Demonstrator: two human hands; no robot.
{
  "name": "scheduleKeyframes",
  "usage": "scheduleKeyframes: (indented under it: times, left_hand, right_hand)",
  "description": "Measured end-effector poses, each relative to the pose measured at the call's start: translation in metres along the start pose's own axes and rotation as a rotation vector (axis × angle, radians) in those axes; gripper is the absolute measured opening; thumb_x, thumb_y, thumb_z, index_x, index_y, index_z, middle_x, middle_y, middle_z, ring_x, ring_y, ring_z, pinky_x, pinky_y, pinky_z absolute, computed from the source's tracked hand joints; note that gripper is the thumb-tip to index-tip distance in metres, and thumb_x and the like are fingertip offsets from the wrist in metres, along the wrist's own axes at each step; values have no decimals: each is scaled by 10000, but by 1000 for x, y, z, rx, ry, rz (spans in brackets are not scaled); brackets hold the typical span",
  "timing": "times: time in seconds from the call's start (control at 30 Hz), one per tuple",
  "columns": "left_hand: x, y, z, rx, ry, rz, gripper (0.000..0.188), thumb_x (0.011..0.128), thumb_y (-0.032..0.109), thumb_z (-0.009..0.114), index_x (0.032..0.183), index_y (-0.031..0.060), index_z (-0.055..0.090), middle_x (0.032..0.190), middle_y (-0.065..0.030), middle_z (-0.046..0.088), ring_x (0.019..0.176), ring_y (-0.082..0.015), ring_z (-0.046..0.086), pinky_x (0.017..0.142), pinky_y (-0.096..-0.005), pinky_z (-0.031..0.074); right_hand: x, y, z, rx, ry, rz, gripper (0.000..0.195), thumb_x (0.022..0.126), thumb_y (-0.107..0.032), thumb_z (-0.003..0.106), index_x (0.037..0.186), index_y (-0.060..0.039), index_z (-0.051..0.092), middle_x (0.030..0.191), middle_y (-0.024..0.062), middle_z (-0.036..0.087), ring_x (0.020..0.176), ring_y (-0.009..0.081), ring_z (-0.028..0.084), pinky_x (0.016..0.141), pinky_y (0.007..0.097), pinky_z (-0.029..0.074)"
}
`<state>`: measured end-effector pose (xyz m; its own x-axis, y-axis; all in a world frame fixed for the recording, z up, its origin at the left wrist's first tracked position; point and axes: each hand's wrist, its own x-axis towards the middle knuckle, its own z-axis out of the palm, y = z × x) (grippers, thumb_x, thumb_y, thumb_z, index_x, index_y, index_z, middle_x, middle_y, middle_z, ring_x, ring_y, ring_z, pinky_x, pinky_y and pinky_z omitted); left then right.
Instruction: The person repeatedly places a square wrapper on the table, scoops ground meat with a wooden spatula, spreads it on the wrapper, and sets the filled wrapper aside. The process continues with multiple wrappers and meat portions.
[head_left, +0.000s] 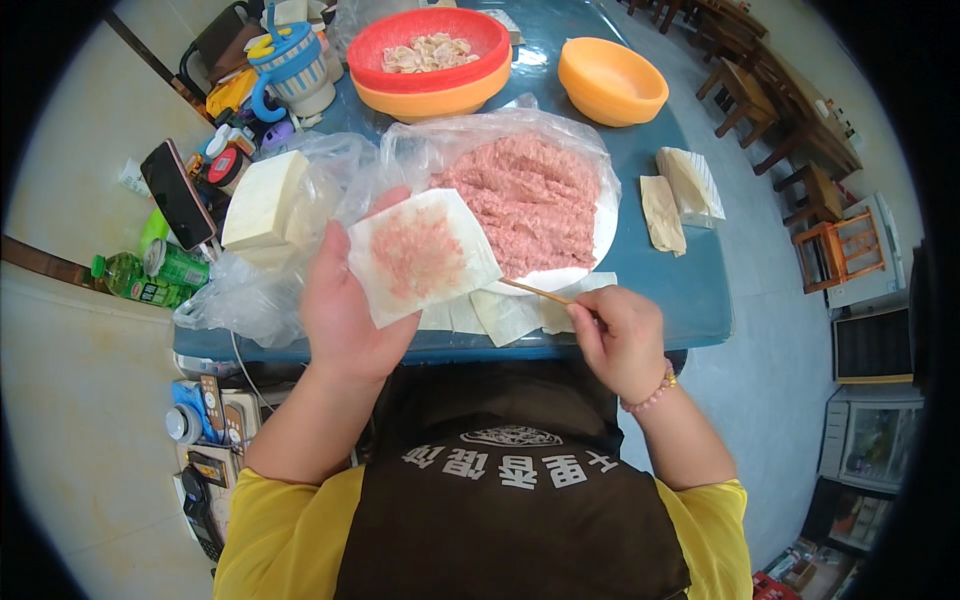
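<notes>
A square wonton wrapper lies tilted across the palm and fingers of my left hand. Pink meat is smeared thinly over its middle. My right hand pinches a thin wooden stick, whose far end meets the wrapper's right corner or passes just behind it; I cannot tell which. Behind the wrapper, a mound of minced meat covers most of a white plate, with clear plastic film around its back. More wrappers lie along the table's near edge. To the left stands a thick wrapper stack in a plastic bag.
At the back, a red basin of folded wontons sits in an orange one. Another orange basin stands right of it, above a tissue pack. A straw tumbler, a phone and bottles crowd the left.
</notes>
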<state>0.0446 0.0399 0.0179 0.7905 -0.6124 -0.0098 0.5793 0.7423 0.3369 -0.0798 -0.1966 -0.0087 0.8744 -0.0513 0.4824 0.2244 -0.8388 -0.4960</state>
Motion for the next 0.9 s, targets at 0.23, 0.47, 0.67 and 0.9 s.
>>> scheduleKeyframes:
  times: [0.23, 0.47, 0.67, 0.9]
  left_hand:
    - [-11, -26, 3, 505, 79, 219, 499, 994, 307, 461, 1337, -54, 421, 1154, -108, 574, 1143, -302, 539, 1045, -469, 374]
    - [-3, -22, -8, 359, 143, 13, 346, 959, 179, 545, 1235, -24, 503, 878, -57, 578, 881, -229, 600, 996, -423, 426]
    - [-5, -36, -8, 401, 113, 79, 234, 986, 215, 501, 1049, -8, 533, 894, -80, 562, 862, -248, 601, 987, -433, 433]
    - [-2, -29, -6, 383, -88, 129, 223, 1012, 226, 447, 990, 15, 517, 1005, -128, 566, 1055, -290, 598, 977, -419, 433]
  right_hand:
    - [19, -26, 13, 110, -44, -15, 116, 807, -125, 696, 761, -65, 608, 663, 100, 596, 584, 296, 590, 539, 375, 470]
    - [-2, -20, 23, 123, -40, -28, 109, 795, -101, 708, 769, -54, 613, 668, 97, 589, 593, 291, 581, 541, 363, 475]
    - [1, -14, 10, -99, 108, -251, 122, 757, -98, 734, 784, -57, 622, 694, 84, 587, 607, 274, 577, 547, 365, 471]
    - [7, -9, -7, -42, 13, -171, 122, 757, -94, 730, 796, -58, 621, 693, 83, 590, 604, 276, 577, 547, 365, 470]
